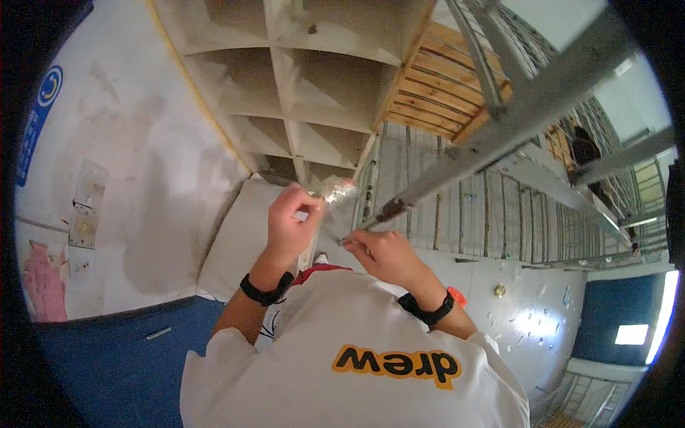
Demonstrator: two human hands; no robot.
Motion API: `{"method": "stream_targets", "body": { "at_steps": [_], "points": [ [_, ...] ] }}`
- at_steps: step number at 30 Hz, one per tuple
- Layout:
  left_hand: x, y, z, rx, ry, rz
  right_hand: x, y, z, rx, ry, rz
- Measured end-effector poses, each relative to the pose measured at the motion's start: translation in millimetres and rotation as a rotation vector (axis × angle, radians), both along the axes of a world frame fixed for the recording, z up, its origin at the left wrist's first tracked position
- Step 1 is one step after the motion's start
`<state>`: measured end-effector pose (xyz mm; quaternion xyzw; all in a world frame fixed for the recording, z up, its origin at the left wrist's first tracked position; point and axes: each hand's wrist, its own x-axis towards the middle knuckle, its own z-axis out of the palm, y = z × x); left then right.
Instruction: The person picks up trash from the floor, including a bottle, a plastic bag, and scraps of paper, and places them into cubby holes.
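My left hand (291,222) is raised in front of my chest, thumb and fingers pinched together. Crinkled clear plastic (339,191), which looks like a thin bag or wrapper, hangs at those fingertips, with a small reddish patch near its top. Lower and to the right, my right hand (385,253) is closed, its fingertips pressed together close below the plastic. Something small and shiny shows at these fingertips, too small to name. Whether the plastic reaches down to the right fingers cannot be made out. Both wrists wear black bands.
Ahead stands a pale cubby shelf (282,53). A grey metal bunk frame (514,114) with wooden slats (446,78) slants across the right. Left of my hands lies a white padded slab (239,239). Scraps litter the pale floor (485,292) at right. A blue door (128,364) is lower left.
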<state>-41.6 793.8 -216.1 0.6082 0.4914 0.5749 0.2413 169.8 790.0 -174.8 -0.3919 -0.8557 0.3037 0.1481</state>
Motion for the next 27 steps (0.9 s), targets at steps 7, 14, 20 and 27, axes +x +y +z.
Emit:
{"method": "stream_targets", "body": {
  "at_steps": [7,14,20,27],
  "points": [
    [-66.7,24.3,19.8,-0.141,0.308,-0.717,-42.4,45.4,17.6,0.065,0.044,-0.004],
    [-52.6,39.6,-3.2,-0.094,-0.788,-0.486,-65.6,56.8,-59.4,-0.635,0.521,-0.055],
    [-65.5,39.5,5.3,0.065,-0.011,-0.16,-83.0,60.9,-18.3,-0.79,0.591,-0.164],
    [-72.3,34.2,27.3,0.044,0.286,-0.312,-78.1,55.5,-26.6,-0.871,0.591,-0.257]
  ]
}}
